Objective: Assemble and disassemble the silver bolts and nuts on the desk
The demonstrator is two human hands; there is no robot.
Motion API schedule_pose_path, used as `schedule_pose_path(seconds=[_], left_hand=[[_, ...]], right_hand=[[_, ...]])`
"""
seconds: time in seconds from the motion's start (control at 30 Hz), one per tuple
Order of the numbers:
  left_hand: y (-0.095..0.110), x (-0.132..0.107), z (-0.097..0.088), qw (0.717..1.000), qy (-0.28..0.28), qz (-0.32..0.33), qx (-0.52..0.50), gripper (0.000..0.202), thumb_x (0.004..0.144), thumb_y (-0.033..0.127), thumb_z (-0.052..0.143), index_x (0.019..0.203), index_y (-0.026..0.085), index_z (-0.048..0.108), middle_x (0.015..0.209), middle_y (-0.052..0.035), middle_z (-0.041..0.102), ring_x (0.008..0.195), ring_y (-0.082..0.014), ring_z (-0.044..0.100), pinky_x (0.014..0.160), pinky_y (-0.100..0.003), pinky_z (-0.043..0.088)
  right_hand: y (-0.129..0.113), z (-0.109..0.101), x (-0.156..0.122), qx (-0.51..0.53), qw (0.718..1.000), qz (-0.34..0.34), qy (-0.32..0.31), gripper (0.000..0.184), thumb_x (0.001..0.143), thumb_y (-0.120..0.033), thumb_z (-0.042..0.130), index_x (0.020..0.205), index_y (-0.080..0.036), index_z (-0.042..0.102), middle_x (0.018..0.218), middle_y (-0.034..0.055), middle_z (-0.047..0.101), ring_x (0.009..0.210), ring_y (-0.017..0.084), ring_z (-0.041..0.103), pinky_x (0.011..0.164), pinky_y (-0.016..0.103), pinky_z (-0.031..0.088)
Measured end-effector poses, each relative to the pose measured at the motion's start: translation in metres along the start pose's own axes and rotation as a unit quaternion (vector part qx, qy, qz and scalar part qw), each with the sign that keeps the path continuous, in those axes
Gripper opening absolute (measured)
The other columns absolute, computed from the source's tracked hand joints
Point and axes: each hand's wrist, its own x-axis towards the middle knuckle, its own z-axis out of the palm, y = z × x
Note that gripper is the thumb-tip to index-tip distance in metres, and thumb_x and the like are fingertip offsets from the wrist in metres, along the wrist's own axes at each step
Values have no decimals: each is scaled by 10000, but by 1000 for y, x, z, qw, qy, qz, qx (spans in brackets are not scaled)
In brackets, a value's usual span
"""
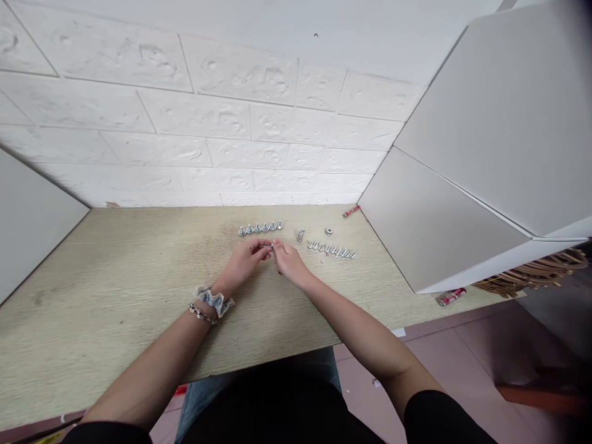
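My left hand [247,259], with a scrunchie and chain bracelet at the wrist, is closed in a pinch on a small metal bolt [268,246]. At the bolt's right end, the fingers of my right hand [289,262] are pinched too. Fingertips hide most of the bolt and whatever is on it. Just beyond my hands, a row of bolts with washers [261,227] stands upright on their heads. To the right lie a line of loose bolts [332,250], a small cluster of nuts [300,235] and a single round washer [328,231].
The wooden table [139,277] meets a white brick-pattern wall [222,117]. White panels flank it left [32,222] and right [435,216]. One red tube [351,211] lies by the right panel, another red tube [452,296] nearer the edge, beside coiled brown material [531,271].
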Motion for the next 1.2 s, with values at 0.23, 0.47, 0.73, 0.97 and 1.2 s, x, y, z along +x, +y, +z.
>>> schedule_pose_path(seconds=[0.23, 0.47, 0.73, 0.97, 1.2], left_hand=[[7, -4, -6, 993, -9, 52, 103, 293, 786, 386, 522, 977, 202, 647, 919, -40, 671, 842, -193, 584, 768, -291, 418], [10, -5, -6, 995, -33, 20, 89, 318, 820, 457, 443, 773, 173, 580, 636, 1, 545, 627, -143, 502, 622, -264, 388], [1, -3, 4, 938, -84, -109, -318, 326, 738, 467, 573, 695, 148, 520, 622, 18, 481, 532, -78, 413, 498, -203, 346], [0, -3, 3, 904, -62, -133, -402, 244, 734, 358, 633, 755, 120, 585, 663, 0, 542, 547, -66, 450, 512, -185, 372], [0, -2, 4, 906, -54, -114, -404, 246, 739, 378, 625, 750, 139, 565, 615, 28, 504, 530, -66, 428, 503, -188, 363]], right_hand=[[-4, 2, -4, -28, 999, -10, 26, 503, 864, -577, 261, 681, -196, 533, 552, -2, 462, 613, 148, 491, 583, 255, 370], [-11, -1, -10, -87, 994, -48, 34, 460, 898, -508, 236, 679, -194, 490, 624, 0, 508, 619, 134, 469, 606, 254, 342], [-22, -12, -12, -271, 953, -135, -3, 227, 903, -363, 327, 868, -198, 479, 791, 29, 546, 738, 167, 499, 656, 272, 369], [-26, -15, -12, -216, 950, -222, -31, 303, 832, -152, 345, 1099, -201, 480, 980, 55, 571, 870, 172, 528, 775, 311, 416], [-24, -13, -13, -157, 976, -150, 13, 272, 850, -358, 435, 1076, -210, 468, 950, 31, 591, 741, 146, 550, 682, 295, 432]])
